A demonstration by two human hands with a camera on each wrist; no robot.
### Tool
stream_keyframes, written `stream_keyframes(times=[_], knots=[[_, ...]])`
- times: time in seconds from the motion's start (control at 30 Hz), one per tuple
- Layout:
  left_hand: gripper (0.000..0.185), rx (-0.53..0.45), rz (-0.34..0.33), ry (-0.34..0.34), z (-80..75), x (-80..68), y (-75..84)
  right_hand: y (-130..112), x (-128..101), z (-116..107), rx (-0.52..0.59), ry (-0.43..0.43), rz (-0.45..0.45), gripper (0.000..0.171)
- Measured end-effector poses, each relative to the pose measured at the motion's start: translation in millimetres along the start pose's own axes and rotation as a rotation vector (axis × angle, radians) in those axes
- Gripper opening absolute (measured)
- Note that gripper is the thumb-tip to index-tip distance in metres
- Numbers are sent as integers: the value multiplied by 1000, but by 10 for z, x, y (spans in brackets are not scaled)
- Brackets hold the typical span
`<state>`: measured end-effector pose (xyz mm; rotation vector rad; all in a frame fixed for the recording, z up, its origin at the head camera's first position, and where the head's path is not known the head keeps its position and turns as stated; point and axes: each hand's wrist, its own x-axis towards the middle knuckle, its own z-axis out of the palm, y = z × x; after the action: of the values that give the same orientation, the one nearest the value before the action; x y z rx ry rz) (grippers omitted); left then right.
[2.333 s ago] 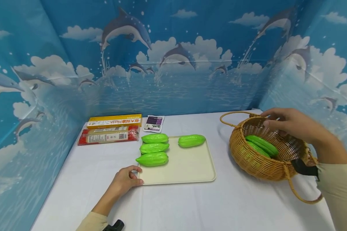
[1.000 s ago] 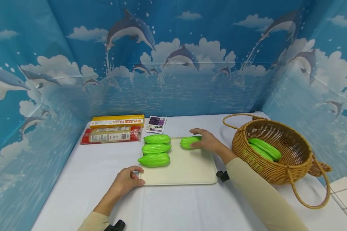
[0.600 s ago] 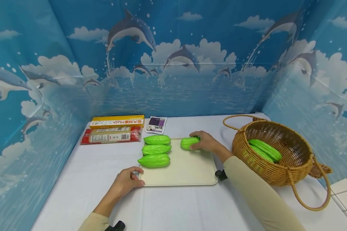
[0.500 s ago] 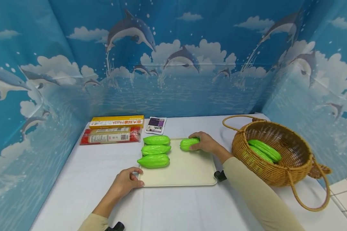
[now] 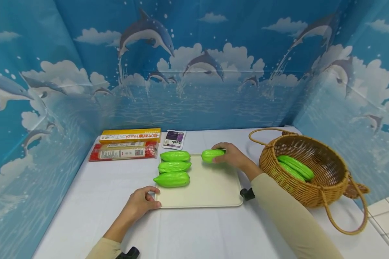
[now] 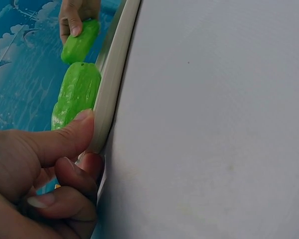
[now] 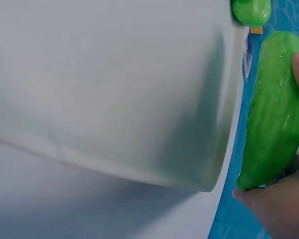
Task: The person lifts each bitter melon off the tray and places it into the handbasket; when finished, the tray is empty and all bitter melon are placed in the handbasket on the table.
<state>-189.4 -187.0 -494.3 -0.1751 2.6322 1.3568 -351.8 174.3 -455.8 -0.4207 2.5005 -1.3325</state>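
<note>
Four glossy green gourds on cream rectangular tray (image 5: 210, 190). Our right hand (image 5: 231, 155) wraps grip round far-right green gourd (image 5: 212, 155), just lifting; next, carry clear to wicker basket (image 5: 314, 194). Left hand (image 5: 139, 204) pinches tray corner, steadying on tabletop.

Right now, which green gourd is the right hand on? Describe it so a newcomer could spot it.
Find the cream rectangular plastic tray at the middle of the white table. Three glossy green ridged gourds lie stacked in a column at its far-left corner. The one you want, the lone green gourd, sits apart at the far edge, gripped by the right hand.
</note>
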Motion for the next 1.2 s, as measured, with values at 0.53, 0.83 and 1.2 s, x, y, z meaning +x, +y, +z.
stream_keyframes(times=[0.53, 0.83, 1.2], knots=[[38, 3, 10, -1, 9, -18, 22, -417, -279, -85, 27, -14, -56, 51], [38, 8, 2, 0, 14, -8, 24, -627, -667, -269, -5, -7, -50, 56], [38, 11, 7, -2, 12, -5, 24, -853, -1167, -801, -95, 10, -72, 56]])
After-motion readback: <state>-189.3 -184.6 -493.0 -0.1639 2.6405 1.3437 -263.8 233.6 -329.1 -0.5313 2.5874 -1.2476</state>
